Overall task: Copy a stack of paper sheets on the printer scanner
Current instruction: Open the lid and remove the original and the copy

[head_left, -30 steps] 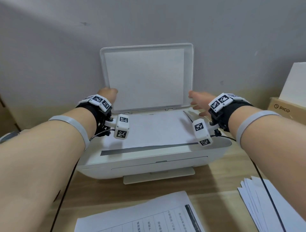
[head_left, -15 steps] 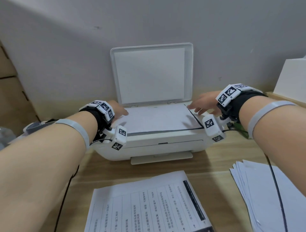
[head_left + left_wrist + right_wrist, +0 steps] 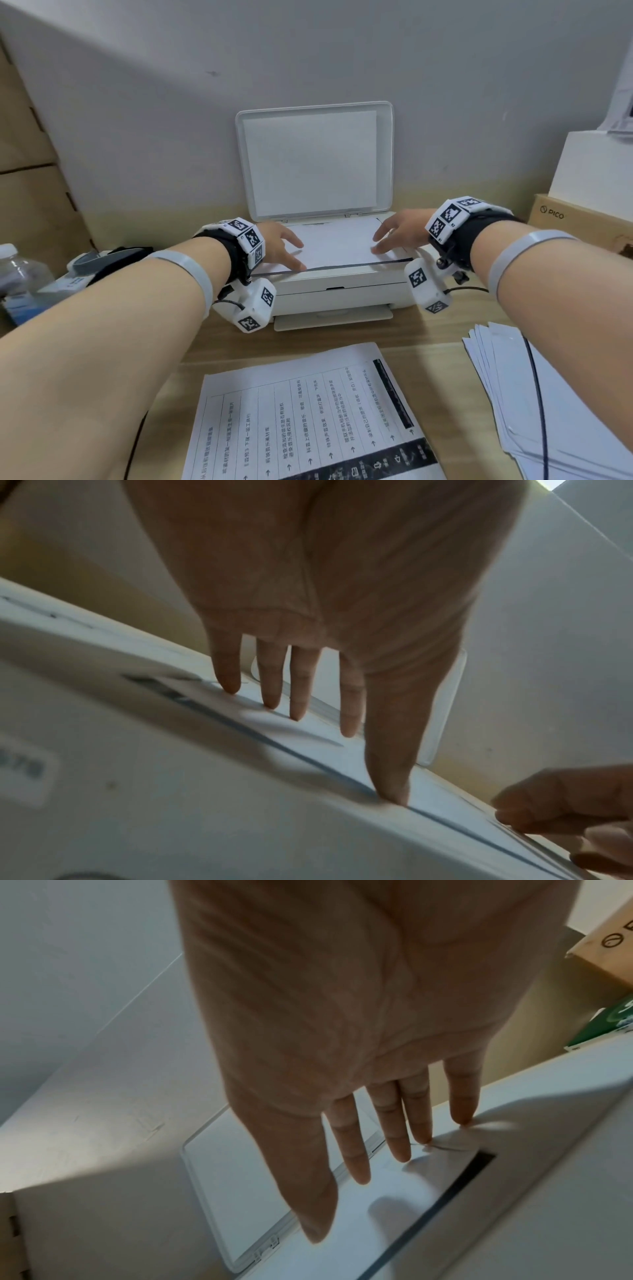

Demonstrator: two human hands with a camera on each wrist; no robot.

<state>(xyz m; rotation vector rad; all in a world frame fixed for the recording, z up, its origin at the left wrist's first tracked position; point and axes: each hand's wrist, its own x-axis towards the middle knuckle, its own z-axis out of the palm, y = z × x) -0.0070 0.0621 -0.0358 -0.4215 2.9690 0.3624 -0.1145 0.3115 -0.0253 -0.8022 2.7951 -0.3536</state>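
Note:
A white printer (image 3: 335, 291) stands against the wall with its scanner lid (image 3: 315, 161) raised upright. A white sheet (image 3: 337, 245) lies on the scanner bed. My left hand (image 3: 284, 245) rests on the sheet's left side with straight, spread fingers (image 3: 298, 696) touching the paper. My right hand (image 3: 397, 233) lies on the sheet's right side, its straight fingertips (image 3: 407, 1139) pressing the paper near its right edge. A printed sheet (image 3: 308, 418) lies on the desk in front of the printer. A fanned stack of white sheets (image 3: 548, 404) sits at the right.
Cardboard boxes (image 3: 27, 164) stand at the left, with a plastic bottle (image 3: 20, 274) and small items beside them. A brown PICO box (image 3: 579, 222) with a white box (image 3: 596, 168) on it sits at the right. A black cable (image 3: 537, 394) crosses the stack.
Both hands have come down from the lid's lower edge onto the sheet on the scanner bed. The head view has pulled back and lowered, showing more of the desk.

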